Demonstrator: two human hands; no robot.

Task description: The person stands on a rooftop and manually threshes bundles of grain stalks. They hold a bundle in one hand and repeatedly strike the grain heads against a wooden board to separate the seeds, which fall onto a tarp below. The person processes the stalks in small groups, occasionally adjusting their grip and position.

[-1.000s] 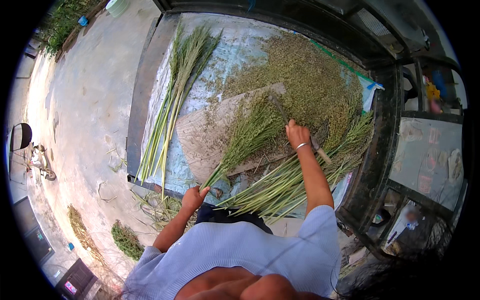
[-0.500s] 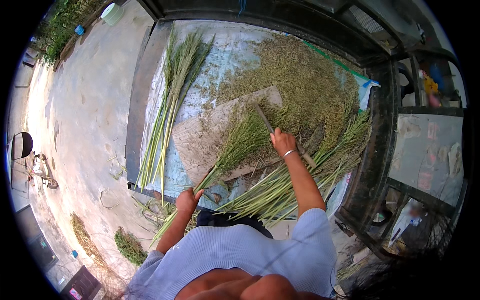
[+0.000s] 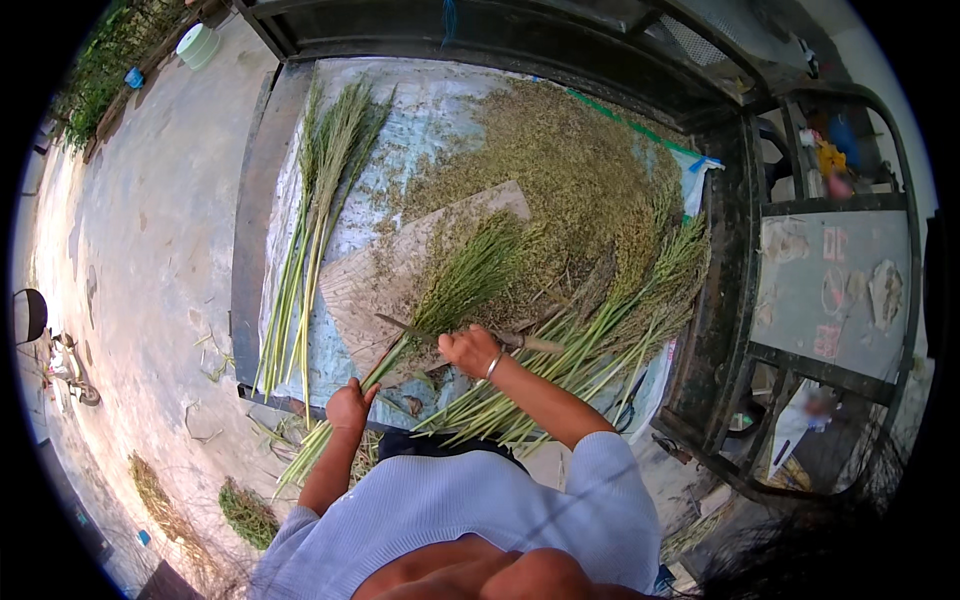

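Observation:
My left hand (image 3: 348, 406) is closed round the lower stems of a bundle of seeded green stalks (image 3: 468, 278). Its bushy heads lie across a worn wooden board (image 3: 350, 295), pointing away to the right. My right hand (image 3: 469, 350), with a pale bracelet at the wrist, grips a long narrow tool (image 3: 541, 343) midway. The tool's wooden end sticks out to the right, while its thin, flat dark end crosses the bundle where the heads meet the stems. Whether it presses on the stalks I cannot tell.
Loose seeds (image 3: 570, 150) cover much of the pale sheet (image 3: 420, 85) under the board. One pile of stalks (image 3: 315, 220) lies at the left, another pile (image 3: 560, 370) at the right. A dark metal frame (image 3: 725, 270) borders the sheet. Concrete floor (image 3: 160, 230) spreads leftward.
My right hand has moved left and nearer to me, bringing the tool from the seed heads down to their base. My left hand still holds the bundle. The whole view has shifted slightly.

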